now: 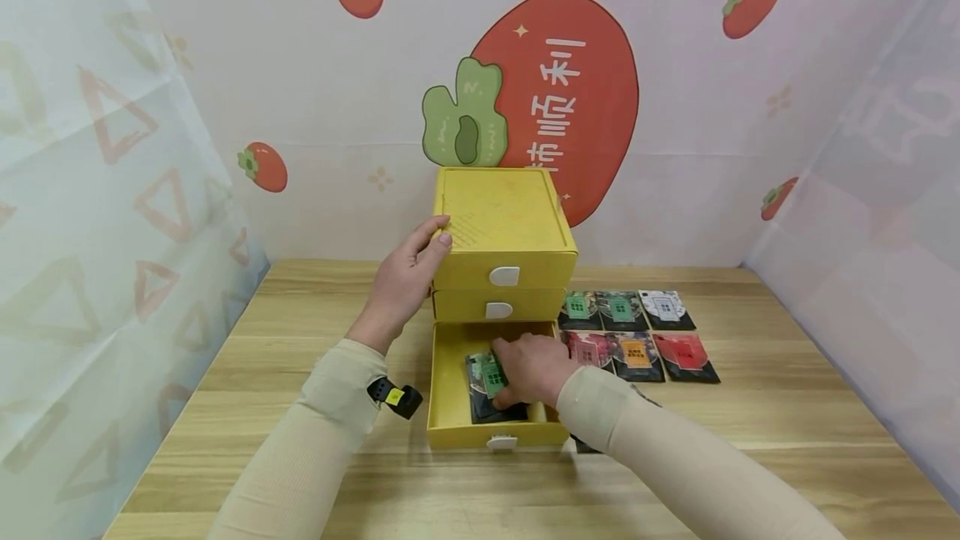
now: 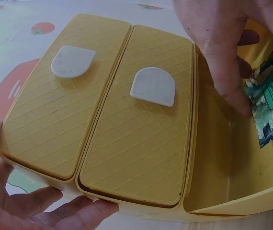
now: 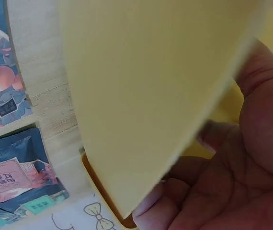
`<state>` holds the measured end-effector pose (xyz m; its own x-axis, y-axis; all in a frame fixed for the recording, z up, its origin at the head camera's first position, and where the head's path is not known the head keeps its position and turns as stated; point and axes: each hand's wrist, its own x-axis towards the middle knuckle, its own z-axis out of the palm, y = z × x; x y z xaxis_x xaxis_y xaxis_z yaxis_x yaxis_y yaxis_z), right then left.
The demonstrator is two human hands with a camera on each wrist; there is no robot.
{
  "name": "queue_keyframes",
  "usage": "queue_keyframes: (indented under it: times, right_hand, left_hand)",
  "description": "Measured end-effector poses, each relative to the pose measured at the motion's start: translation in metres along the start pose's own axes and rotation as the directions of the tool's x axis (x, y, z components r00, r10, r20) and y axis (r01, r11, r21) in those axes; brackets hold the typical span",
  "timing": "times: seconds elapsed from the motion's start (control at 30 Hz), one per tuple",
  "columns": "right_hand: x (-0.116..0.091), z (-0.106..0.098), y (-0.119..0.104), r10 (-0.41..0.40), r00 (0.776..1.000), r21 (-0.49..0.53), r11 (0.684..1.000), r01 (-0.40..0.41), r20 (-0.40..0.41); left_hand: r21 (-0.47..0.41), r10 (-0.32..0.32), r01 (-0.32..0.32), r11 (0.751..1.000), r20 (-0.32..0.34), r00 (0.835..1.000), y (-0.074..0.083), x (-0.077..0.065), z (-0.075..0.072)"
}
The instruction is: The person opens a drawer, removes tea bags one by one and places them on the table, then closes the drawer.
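Note:
A yellow drawer cabinet (image 1: 504,215) with white pull tabs stands on the table, its bottom drawer (image 1: 448,390) pulled out. My left hand (image 1: 402,283) rests on the cabinet's left side, thumb at the top edge, fingertips against the side wall (image 2: 55,181). My right hand (image 1: 534,369) reaches into the drawer, its fingers at the right part of a dark sachet with a green label (image 1: 491,377). Another dark sachet shows beneath it. In the right wrist view the drawer's side wall (image 3: 141,96) hides what lies between the fingers, so I cannot tell whether they pinch the sachet.
Right of the cabinet, several sachets lie in two rows, among them a white one (image 1: 666,309), an orange-labelled one (image 1: 636,355) and a red one (image 1: 686,357). Another dark sachet (image 1: 588,445) peeks out beside the right forearm. Printed cloth walls (image 1: 337,107) enclose the table (image 1: 247,407).

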<state>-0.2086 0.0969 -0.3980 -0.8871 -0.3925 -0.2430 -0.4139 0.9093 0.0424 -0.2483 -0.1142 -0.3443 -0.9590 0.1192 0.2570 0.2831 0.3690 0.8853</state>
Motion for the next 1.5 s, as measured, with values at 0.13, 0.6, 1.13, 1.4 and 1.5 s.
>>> queue_keyframes:
  times: [0.13, 0.6, 1.13, 1.4, 1.5]
  right_hand:
    - [-0.002, 0.004, 0.001, 0.000, 0.998, 0.014, 1.000, 0.001, -0.068]
    - [-0.005, 0.003, 0.007, -0.013, 0.982, 0.067, 0.997, 0.026, -0.188]
    - [-0.006, -0.006, 0.023, -0.010, 0.996, 0.380, 0.924, 0.043, -0.087]
    - [-0.012, -0.007, 0.032, -0.056, 0.998, 0.582, 0.812, 0.050, -0.008]
    - [-0.016, -0.008, 0.036, -0.077, 0.997, 0.652, 0.756, 0.060, -0.003]
  left_hand:
    - [-0.007, -0.004, 0.004, 1.000, 0.004, 1.000, 0.000, 0.000, 0.000]
    - [0.003, 0.000, 0.000, 1.000, 0.016, 1.000, 0.000, 0.000, -0.001]
    - [0.004, 0.001, -0.001, 1.000, 0.020, 1.000, 0.000, 0.001, -0.001]
    - [-0.006, -0.002, 0.002, 1.000, 0.015, 1.000, 0.000, 0.001, -0.001]
    - [-0.005, -0.003, 0.003, 1.000, 0.014, 1.000, -0.001, 0.001, -0.001]
